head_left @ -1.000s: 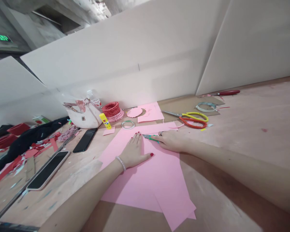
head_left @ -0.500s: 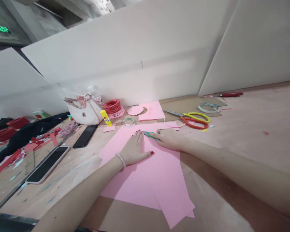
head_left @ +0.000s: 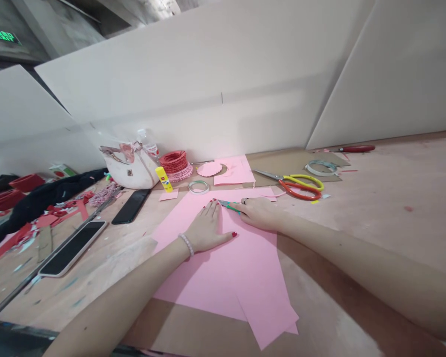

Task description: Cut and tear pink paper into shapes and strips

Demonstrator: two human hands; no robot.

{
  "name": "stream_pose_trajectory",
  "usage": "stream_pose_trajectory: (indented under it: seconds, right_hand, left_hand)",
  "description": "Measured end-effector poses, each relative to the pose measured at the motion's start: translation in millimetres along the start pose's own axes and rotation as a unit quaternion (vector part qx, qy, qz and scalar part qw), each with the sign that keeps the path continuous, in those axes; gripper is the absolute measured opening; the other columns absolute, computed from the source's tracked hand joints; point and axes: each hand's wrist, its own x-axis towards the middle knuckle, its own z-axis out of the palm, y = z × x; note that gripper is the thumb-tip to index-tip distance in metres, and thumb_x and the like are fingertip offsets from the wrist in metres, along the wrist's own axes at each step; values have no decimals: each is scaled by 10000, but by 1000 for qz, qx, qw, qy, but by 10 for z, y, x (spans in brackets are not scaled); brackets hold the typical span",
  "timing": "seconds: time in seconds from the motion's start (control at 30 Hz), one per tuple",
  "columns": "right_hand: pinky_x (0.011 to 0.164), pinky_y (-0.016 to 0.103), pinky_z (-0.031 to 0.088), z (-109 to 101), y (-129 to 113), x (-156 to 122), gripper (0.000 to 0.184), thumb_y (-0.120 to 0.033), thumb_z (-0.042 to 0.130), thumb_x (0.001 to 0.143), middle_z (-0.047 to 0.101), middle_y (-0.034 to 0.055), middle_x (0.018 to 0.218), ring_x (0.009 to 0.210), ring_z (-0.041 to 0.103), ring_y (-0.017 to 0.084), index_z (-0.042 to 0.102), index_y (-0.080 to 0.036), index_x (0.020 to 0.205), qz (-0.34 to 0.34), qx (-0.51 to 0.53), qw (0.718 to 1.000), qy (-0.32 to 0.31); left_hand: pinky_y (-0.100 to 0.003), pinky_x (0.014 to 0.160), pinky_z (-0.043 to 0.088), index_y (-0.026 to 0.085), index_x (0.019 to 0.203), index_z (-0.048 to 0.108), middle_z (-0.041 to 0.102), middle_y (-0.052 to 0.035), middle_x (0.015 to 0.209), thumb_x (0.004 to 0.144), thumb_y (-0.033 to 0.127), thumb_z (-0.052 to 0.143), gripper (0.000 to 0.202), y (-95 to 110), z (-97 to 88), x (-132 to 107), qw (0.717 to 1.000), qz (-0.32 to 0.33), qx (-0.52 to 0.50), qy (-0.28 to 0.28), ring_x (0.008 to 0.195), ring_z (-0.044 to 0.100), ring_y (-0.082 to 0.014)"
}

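Note:
A large pink paper sheet (head_left: pixel 230 267) lies on a brown cardboard mat (head_left: pixel 193 329) in front of me. My left hand (head_left: pixel 208 230) rests flat on the sheet, fingers stretched out, a bead bracelet at the wrist. Just to its right, my right hand (head_left: pixel 258 213) is closed around a small green-handled cutting tool (head_left: pixel 228 206) whose tip touches the paper near the sheet's far edge, beside my left fingertips.
Behind the sheet lie a tape ring (head_left: pixel 198 187), a yellow glue stick (head_left: pixel 164 179), red and pink paper rosettes (head_left: pixel 174 163), a white handbag (head_left: pixel 128 168), yellow and red scissors (head_left: pixel 297 184). Two phones (head_left: pixel 74 248) and red scraps (head_left: pixel 59 215) lie left. White boards wall the back.
Both hands stay on the pink sheet; the cutting tool's tip has crept slightly toward the far edge. The camera has tilted a little.

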Motion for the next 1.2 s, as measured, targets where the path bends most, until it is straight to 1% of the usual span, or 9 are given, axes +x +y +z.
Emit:
stream_pose_trajectory:
  seconds: [0.13,0.27,0.47,0.63,0.8,0.97,1.03,1.1,1.2]
  right_hand:
    - [498,249,263,-10,-20,15,541,-205,302,884,619,69,861,642,586,178,285,-342,1407,8,-7,1000,6]
    - [519,250,308,-14,-29,27,567,-200,301,878,616,70,904,683,598,192,236,-348,1421,17,2,1000,-16]
    - [588,269,376,-5,-14,3,545,-222,325,879,628,77,914,699,603,192,282,-327,1412,26,-4,999,-31]
    - [604,291,392,9,-25,54,547,-243,282,901,630,86,924,699,605,207,206,-341,1433,42,-5,999,-26]
    - [592,274,385,-30,38,10,516,-259,296,896,631,76,901,689,603,190,293,-327,1408,41,-4,998,-39]
    - [550,252,342,-110,250,-377,557,-248,312,879,628,57,868,637,577,169,235,-335,1423,66,-24,997,-21]
    - [531,252,321,-112,374,-606,517,-264,287,893,629,61,857,663,578,181,287,-311,1407,77,-23,997,4]
    - [506,254,302,-76,527,-856,483,-258,279,888,634,60,854,612,561,170,376,-297,1359,120,-24,992,14]
    - [524,268,324,52,806,-1240,473,-265,299,871,609,53,727,566,536,171,436,-260,1324,152,-32,988,25]
  left_hand:
    - [-397,1121,123,-22,1423,137,75,-210,1488,748,797,220,1064,-20,29,9,1000,3,4,5,1387,58,-289]
    - [-404,1117,129,-19,1421,147,84,-214,1486,751,795,213,1056,-31,51,16,1000,8,6,7,1387,64,-289]
    - [-393,1117,130,-16,1421,159,98,-212,1486,747,795,235,1057,-40,71,12,1000,5,-5,20,1384,98,-297]
    - [-390,1112,138,-4,1419,174,120,-218,1481,751,787,244,1037,-62,98,16,1000,9,-3,28,1381,122,-295]
    - [-405,1105,150,-5,1413,187,139,-232,1476,759,781,235,1024,-62,102,19,1000,8,4,24,1375,139,-311]
    - [-446,1083,186,86,1407,249,175,-220,1473,783,756,247,915,-29,51,19,999,29,25,29,1365,150,-345]
    - [-456,1070,208,117,1397,273,192,-216,1469,791,748,248,876,-23,28,23,999,34,29,28,1355,175,-358]
    - [-460,1054,236,124,1385,297,228,-215,1455,801,740,241,850,-25,6,26,998,40,36,29,1343,206,-365]
    - [-463,1022,283,121,1357,347,296,-224,1417,813,728,231,823,-45,-29,21,997,49,54,36,1311,272,-374]
